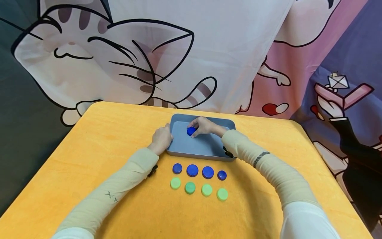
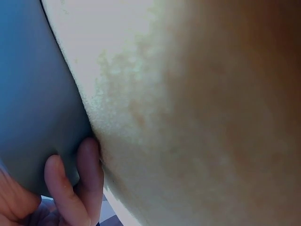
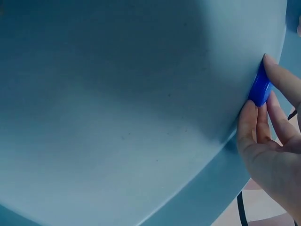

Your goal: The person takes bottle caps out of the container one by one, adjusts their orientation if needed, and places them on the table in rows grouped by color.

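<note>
A shallow blue-grey tray (image 1: 203, 155) lies toward the far side of the table. Inside it, my right hand (image 1: 203, 126) pinches a dark blue bottle cap (image 1: 191, 131) between thumb and fingers. The right wrist view shows that cap (image 3: 260, 88) low against the tray floor (image 3: 141, 117), with the fingers around its edge. My left hand (image 1: 161, 136) grips the tray's left wall, fingers curled at its side. In the left wrist view, the fingers of the left hand (image 2: 77, 188) touch the tray's outer wall (image 2: 42, 103).
In front of the tray, a row of blue caps (image 1: 192, 170) lies on the yellow tablecloth (image 1: 125, 212). Nearer still is a row of green caps (image 1: 190, 188). A cartoon-printed curtain (image 1: 232, 59) hangs behind the table's far edge.
</note>
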